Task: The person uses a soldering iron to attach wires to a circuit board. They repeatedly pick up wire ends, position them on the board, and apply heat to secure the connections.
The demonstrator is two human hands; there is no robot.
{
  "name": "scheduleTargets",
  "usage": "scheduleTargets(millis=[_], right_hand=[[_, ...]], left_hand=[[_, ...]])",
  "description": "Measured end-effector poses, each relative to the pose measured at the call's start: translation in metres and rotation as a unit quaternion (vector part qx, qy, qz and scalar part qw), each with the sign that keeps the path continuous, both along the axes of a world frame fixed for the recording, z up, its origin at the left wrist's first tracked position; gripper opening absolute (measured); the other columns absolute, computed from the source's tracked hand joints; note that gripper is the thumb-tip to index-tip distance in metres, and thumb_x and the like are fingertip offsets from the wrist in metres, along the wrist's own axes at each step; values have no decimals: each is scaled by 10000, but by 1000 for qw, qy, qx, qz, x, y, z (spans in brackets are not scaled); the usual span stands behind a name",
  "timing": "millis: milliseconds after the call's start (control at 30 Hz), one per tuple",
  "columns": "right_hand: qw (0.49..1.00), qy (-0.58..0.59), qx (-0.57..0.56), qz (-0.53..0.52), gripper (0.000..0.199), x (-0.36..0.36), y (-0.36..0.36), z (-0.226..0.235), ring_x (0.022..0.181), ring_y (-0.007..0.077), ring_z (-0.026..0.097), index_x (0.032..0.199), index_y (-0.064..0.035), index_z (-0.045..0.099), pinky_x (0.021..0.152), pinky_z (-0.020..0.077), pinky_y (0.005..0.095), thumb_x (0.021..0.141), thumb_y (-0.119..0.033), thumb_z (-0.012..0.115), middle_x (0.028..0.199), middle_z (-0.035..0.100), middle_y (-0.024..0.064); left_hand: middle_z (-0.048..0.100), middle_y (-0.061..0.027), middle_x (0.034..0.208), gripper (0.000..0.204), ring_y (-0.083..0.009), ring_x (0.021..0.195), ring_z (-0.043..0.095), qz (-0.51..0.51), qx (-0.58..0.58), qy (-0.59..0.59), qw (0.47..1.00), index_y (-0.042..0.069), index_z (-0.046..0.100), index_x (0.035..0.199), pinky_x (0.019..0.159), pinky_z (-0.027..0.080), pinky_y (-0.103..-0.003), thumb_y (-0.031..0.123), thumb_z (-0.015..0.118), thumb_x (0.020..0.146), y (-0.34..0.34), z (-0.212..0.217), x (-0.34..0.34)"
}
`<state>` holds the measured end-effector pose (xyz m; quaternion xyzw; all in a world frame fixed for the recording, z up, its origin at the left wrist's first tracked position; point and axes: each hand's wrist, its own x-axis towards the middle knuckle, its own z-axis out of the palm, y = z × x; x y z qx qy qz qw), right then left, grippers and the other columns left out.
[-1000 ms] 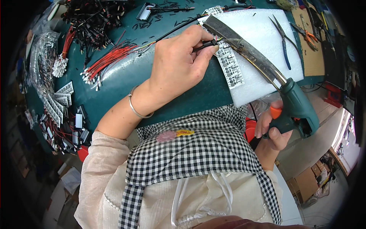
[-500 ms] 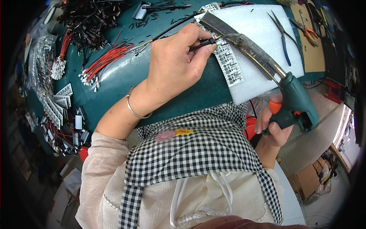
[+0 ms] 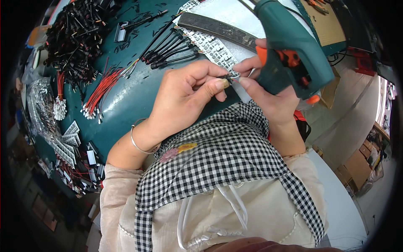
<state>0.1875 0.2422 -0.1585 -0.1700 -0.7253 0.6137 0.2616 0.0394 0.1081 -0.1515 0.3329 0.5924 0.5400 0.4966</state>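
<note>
My left hand (image 3: 184,92) pinches a short black cable connector (image 3: 227,78) between thumb and fingers, just above the table's front edge. A green glue gun (image 3: 294,44) with an orange trigger (image 3: 261,55) is held in my right hand (image 3: 273,94). My right thumb and a fingertip also come together at the connector's end, where thin wires seem to come out; the fingers partly hide this spot. Beyond both hands lies a strip of white circuit boards (image 3: 216,47), with a dark flat bar (image 3: 220,30) across it. Several black cables (image 3: 174,49) fan out left of the boards.
On the green table (image 3: 126,101) are a heap of black connectors (image 3: 77,42), a bundle of red wires (image 3: 100,94) and small white boards (image 3: 67,145). White foam (image 3: 231,12) lies under the bar. Orange-handled pliers (image 3: 317,6) rest at the far right.
The glue gun has swung up and away from the bar. My right hand has come up to meet my left at the connector, which has moved nearer to me, off the boards.
</note>
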Motion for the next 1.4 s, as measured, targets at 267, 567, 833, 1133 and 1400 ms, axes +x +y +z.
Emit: scheduleTargets(millis=[267,567,833,1133,1400], right_hand=[[1000,-8,-18,-4,607,0,-2,-7,811,191,648,1276,90,415,657,552,265,712,169,625,1037,598,177],[986,73,-81,-123,581,-11,-9,-8,654,150,551,1278,44,397,554,469,249,717,127,525,798,582,117],[995,45,-15,-83,608,4,-5,0,663,102,555,1292,54,400,564,451,196,739,96,650,923,631,127],[988,-69,139,2,641,7,-10,0,807,134,613,1316,48,371,676,508,237,747,148,649,927,622,138],[995,-24,87,-41,151,4,-14,-8,579,72,501,909,-29,631,529,418,218,792,-6,723,779,620,-4]], left_hand=[[657,-20,740,165,-40,563,533,-16,38,36,998,-10,617,1064,483,390,-186,102,586,946,-1,-10,3],[694,-93,777,159,-162,645,672,-49,183,260,947,10,672,967,578,504,-234,114,695,848,1,-8,9],[684,-56,766,155,-91,704,650,9,74,184,980,-22,637,1052,637,512,-216,58,606,923,-2,-9,9],[682,-84,727,149,-115,614,653,90,85,157,980,9,649,977,543,495,-238,32,690,836,0,-18,18],[692,-78,743,141,-120,652,676,105,85,130,982,-8,641,975,570,516,-229,17,677,841,0,-19,17]])
